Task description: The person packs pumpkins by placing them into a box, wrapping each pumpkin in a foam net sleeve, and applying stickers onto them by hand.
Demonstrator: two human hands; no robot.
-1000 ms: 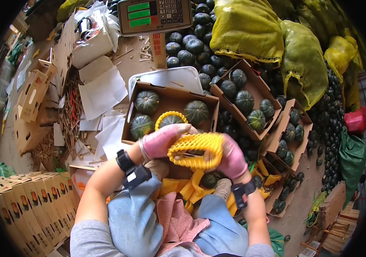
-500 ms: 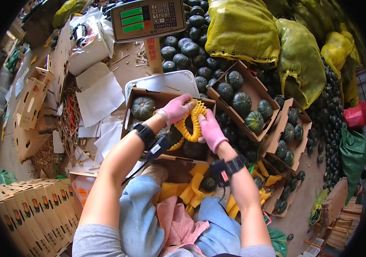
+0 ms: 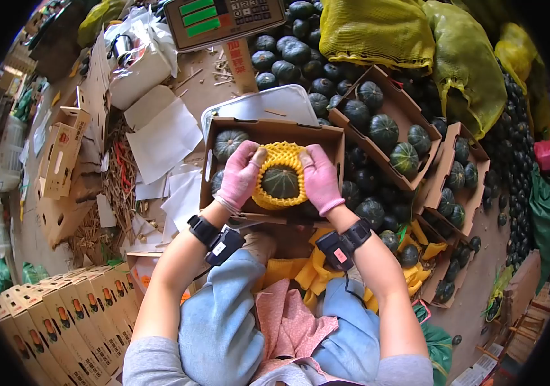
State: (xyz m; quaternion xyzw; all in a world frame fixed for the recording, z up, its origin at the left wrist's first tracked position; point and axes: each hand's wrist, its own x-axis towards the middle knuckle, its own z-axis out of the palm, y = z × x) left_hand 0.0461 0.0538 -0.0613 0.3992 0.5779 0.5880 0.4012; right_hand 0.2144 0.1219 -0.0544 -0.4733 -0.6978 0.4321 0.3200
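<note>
A yellow foam net sleeve (image 3: 282, 153) is stretched in a ring around a dark green squash (image 3: 280, 183), whose ribbed top shows through the opening. My left hand (image 3: 241, 175), in a pink glove, is closed on the left edge of the net. On the opposite edge, my right hand (image 3: 322, 179) grips it too, also gloved in pink. Below both hands is an open cardboard box (image 3: 316, 130). Another squash (image 3: 228, 145) sits in the box's upper left corner, with one more partly hidden behind my left hand.
Behind the box stands a scale with a metal platform (image 3: 268, 103) and a lit display (image 3: 223, 19). More boxes of squash (image 3: 384, 132) stand to the right, beside a large squash pile (image 3: 294, 61). Yellow mesh sacks (image 3: 378, 35) lie beyond. Folded cartons (image 3: 69, 315) line the lower left.
The foam net was held twisted and loose above the box; now it is spread open around a squash. My hands have moved apart and slightly down. The view has shifted a little.
</note>
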